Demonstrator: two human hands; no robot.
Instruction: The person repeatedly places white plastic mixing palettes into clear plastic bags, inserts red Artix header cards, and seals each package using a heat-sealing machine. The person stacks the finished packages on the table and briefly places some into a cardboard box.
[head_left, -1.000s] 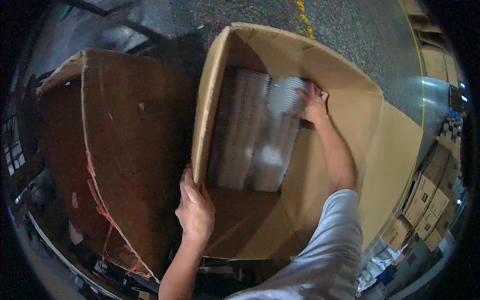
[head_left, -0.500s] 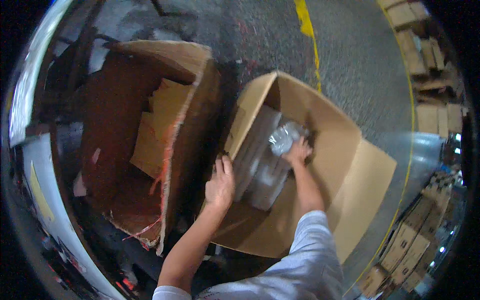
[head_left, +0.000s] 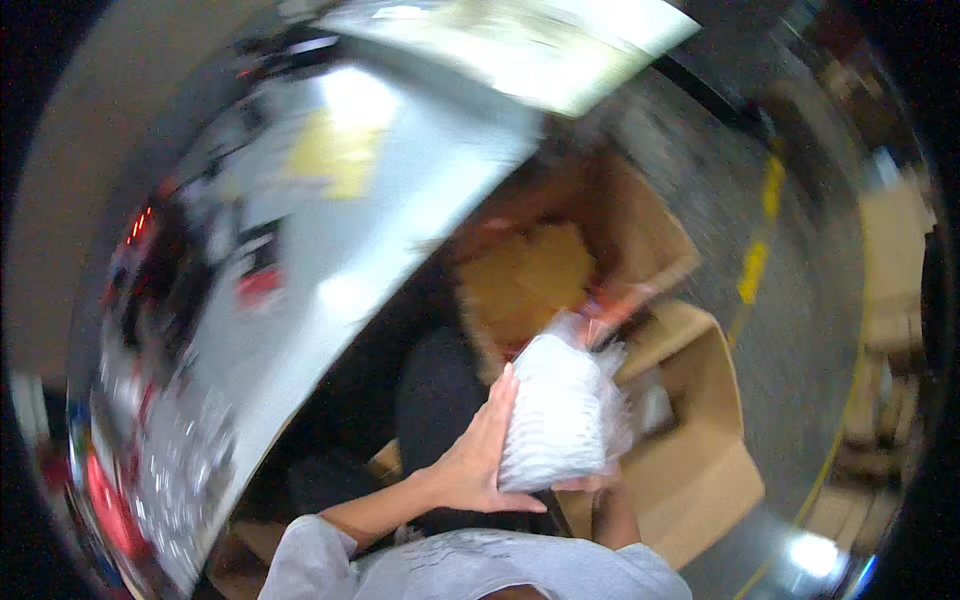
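Held against its left side, the white ribbed bundle point(head_left: 552, 415) has the left hand point(head_left: 470, 465) around it, fingers lying along that side and thumb across the near lower edge. The right hand point(head_left: 590, 482) is mostly hidden under the bundle's near right corner; it touches there, but how far its fingers close cannot be told. Loose clear film point(head_left: 618, 400) bunches along the bundle's right side. The bundle is in front of the grey shirt point(head_left: 470, 565). Just right stands an open cardboard box point(head_left: 690, 490) with a pale, blurred object point(head_left: 655, 405) inside; beyond is a darker box point(head_left: 645, 215) containing brown cardboard point(head_left: 530, 270). Leftward, a pale table point(head_left: 400, 190) bears a yellow sheet point(head_left: 345, 155). A yellow line point(head_left: 755, 270) marks the floor at right.
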